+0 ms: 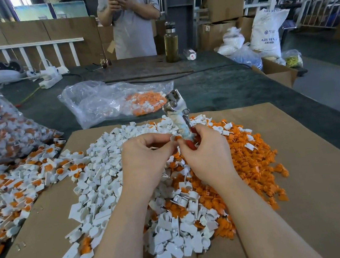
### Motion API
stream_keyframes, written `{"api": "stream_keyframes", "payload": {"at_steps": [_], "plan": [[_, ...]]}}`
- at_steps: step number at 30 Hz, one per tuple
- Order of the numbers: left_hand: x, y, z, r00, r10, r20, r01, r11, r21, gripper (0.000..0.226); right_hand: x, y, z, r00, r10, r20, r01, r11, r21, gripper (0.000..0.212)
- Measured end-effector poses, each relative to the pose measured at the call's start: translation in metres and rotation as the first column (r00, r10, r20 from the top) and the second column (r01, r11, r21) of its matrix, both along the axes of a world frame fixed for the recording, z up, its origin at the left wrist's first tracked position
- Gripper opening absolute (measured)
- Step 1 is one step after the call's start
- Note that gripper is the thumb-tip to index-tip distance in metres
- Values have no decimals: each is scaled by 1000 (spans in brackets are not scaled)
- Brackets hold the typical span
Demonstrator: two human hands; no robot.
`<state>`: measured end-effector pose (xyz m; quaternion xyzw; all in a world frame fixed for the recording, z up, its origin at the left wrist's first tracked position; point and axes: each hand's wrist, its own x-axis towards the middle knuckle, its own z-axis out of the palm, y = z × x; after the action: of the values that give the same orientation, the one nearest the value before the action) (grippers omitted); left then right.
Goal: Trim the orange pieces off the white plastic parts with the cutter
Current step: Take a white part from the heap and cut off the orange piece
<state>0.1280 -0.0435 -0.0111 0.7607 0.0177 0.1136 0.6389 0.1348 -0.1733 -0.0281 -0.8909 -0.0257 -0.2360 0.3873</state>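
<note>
Two hands meet above one cardboard sheet: the left hand pinches one small white part with orange on it, the right hand grips the single cutter, between one white pile and one orange pile.

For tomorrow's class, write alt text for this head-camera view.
Two hands meet above piles of plastic parts: the right hand holds a red-handled cutter, the left hand pinches a small part. Trimmed white parts lie left, orange pieces right, on cardboard.
</note>
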Motion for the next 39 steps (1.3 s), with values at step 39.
{"api": "stream_keyframes", "payload": {"at_steps": [39], "plan": [[12,20,-4,995,92,45,-60,877,-476,10,-8,-13,15,794,470,-385,-431,882,189,18]]}}
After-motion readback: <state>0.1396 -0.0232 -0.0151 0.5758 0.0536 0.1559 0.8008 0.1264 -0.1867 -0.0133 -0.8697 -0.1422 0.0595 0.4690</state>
